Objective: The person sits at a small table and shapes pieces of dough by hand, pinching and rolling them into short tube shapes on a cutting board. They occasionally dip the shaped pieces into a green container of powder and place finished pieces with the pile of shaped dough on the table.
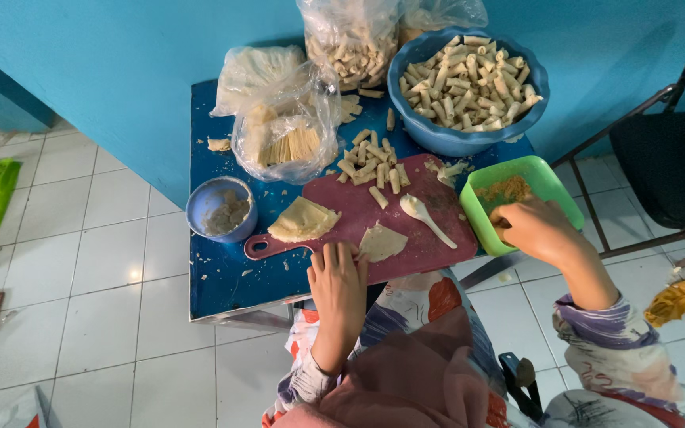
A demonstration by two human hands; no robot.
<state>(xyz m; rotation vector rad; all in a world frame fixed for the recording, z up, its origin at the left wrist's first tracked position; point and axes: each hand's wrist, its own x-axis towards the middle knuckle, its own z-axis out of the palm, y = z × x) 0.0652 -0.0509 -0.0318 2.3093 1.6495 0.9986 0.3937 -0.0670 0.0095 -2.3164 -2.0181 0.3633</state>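
Note:
A dark red cutting board (414,226) lies on a small blue table (216,273). My left hand (338,283) rests flat at the board's near edge, its fingertips touching a single thin dough wrapper (382,241). A stack of wrappers (303,219) lies at the board's left end, several rolled sticks (370,162) at its far side, and a white spoon (424,215) near its right. My right hand (534,226) reaches into a green square tub (558,190) holding brownish crumbly filling (503,189), fingers curled into it.
A large blue bowl (438,139) full of rolled sticks stands at the back right. Clear plastic bags (283,131) of wrappers and rolls sit at the back. A small blue cup (220,208) is at the left. A black chair (667,158) stands right; white tiled floor surrounds.

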